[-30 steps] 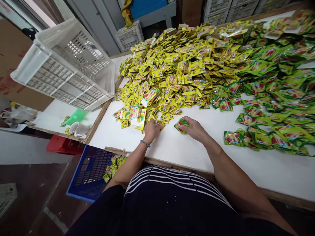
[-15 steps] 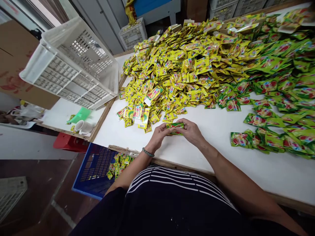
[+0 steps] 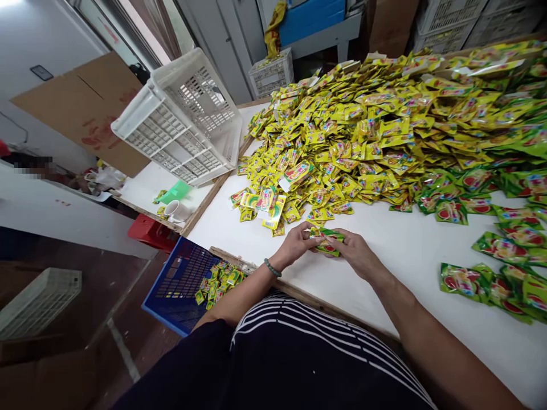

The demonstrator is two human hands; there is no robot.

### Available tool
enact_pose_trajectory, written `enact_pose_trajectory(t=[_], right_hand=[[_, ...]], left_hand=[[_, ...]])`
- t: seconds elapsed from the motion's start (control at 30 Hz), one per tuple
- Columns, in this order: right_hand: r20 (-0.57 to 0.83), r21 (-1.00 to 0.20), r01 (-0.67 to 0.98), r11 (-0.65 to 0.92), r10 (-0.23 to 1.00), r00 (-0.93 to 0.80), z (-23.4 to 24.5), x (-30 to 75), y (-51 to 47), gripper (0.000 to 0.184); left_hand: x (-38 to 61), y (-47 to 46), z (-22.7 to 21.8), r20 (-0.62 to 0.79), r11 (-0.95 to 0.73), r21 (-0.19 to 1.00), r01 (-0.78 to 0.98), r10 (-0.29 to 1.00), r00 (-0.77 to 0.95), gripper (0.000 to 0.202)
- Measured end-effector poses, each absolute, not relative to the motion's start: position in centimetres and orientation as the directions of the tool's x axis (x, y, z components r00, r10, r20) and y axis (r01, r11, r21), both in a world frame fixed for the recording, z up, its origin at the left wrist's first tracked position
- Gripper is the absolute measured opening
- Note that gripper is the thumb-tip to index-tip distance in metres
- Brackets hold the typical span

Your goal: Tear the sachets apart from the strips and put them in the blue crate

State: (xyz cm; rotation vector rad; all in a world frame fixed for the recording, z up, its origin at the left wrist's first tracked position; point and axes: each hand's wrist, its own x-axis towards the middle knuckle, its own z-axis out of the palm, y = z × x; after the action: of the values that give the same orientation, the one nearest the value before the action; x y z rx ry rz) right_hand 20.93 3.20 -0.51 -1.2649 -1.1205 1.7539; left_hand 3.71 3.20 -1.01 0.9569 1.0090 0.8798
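Note:
Both hands hold small green-and-yellow candy packets point(image 3: 328, 239) just above the white table point(image 3: 384, 239), near its front edge. My left hand point(image 3: 299, 242), with a beaded bracelet on the wrist, pinches the left end. My right hand point(image 3: 354, 250) grips the right end between thumb and fingers. How many packets are stacked there I cannot tell. Beyond the hands lies a big heap of yellow packets point(image 3: 342, 136). Rows of green packets with a red fruit print point(image 3: 465, 282) lie to the right. Small printed boxes point(image 3: 273, 212) rest at the heap's near left.
A white plastic crate point(image 3: 179, 136) stands tilted on the left table, near a white mug point(image 3: 177, 212) and a green scoop-like piece point(image 3: 176, 192). Below the table edge, a blue crate point(image 3: 171, 296) contains several packets. A red stool point(image 3: 149, 232) stands behind it. Another person is partly visible at far left.
The view has swung left, so everything appears shifted right and slightly down. Both hands still hold the packets, whose printed face now shows more between the fingers.

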Motion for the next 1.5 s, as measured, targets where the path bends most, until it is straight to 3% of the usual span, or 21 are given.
enact_pose_trajectory(t=[0.07,0.13,0.23,0.33,0.47,0.67,0.73,0.8,0.9,1.0,1.1,1.23,1.37,1.5], right_hand=[[-0.345,-0.924,-0.083,-0.374,0.906,-0.245,-0.6,21.0,3.3,0.053],[-0.316,-0.935,-0.108,-0.338,0.931,-0.182,-0.8,21.2,3.5,0.054],[-0.288,-0.949,-0.104,-0.297,0.953,-0.093,-1.1,21.4,3.8,0.058],[-0.283,-0.956,-0.065,-0.287,0.957,-0.063,-1.1,21.3,3.9,0.060],[-0.267,-0.963,-0.009,-0.268,0.963,-0.045,-1.0,21.3,3.9,0.061],[-0.243,-0.970,0.016,-0.244,0.968,0.064,-1.0,22.2,4.3,0.063],[-0.235,-0.971,0.021,-0.237,0.968,0.093,-1.0,22.4,4.5,0.062],[-0.226,-0.973,0.025,-0.231,0.966,0.127,-1.0,22.6,4.7,0.062],[-0.201,-0.977,0.035,-0.210,0.966,0.160,-1.0,22.9,4.9,0.063],[-0.186,-0.978,0.066,-0.198,0.971,0.152,-1.3,23.0,4.8,0.063],[-0.195,-0.974,0.093,-0.205,0.974,0.112,-1.5,22.8,4.6,0.061],[-0.177,-0.976,0.114,-0.185,0.981,0.073,-1.5,22.8,4.6,0.057],[-0.153,-0.981,0.109,-0.158,0.987,0.055,-1.7,23.0,4.8,0.054],[-0.134,-0.988,0.074,-0.137,0.990,0.043,-1.5,22.9,4.9,0.052]], left_hand=[[2.4,4.0,-0.3,-0.249,0.254,0.967,0.011,0.937,0.243,0.051],[0.5,5.6,0.7,-0.166,0.153,0.953,0.263,0.986,0.030,0.045],[-3.0,9.0,1.9,0.063,0.164,0.735,0.658,0.950,-0.307,0.045],[-5.4,12.1,2.1,0.078,0.226,0.504,0.833,0.949,-0.304,0.057],[-6.4,13.8,1.3,-0.024,0.231,0.458,0.859,0.969,-0.247,0.065],[-6.3,10.6,0.5,-0.083,0.272,0.778,0.567,0.938,-0.336,0.045],[-6.4,8.9,0.6,-0.093,0.276,0.768,0.578,0.941,-0.325,0.043],[-6.6,7.4,1.1,-0.022,0.199,0.651,0.733,0.970,-0.243,0.044],[-6.9,6.3,2.1,0.067,-0.181,0.369,0.911,0.983,0.169,0.055],[-6.7,6.5,2.6,-0.039,-0.527,0.152,0.836,0.842,0.538,0.070],[-6.3,7.3,2.4,-0.131,-0.621,0.058,0.782,0.772,0.622,0.061],[-6.0,7.4,1.9,-0.141,-0.586,0.093,0.805,0.793,0.593,0.052],[-5.1,5.9,1.5,-0.164,-0.549,0.277,0.788,0.781,0.602,0.037],[-3.2,4.2,0.8,-0.254,-0.371,0.450,0.813,0.819,0.514,0.040]])
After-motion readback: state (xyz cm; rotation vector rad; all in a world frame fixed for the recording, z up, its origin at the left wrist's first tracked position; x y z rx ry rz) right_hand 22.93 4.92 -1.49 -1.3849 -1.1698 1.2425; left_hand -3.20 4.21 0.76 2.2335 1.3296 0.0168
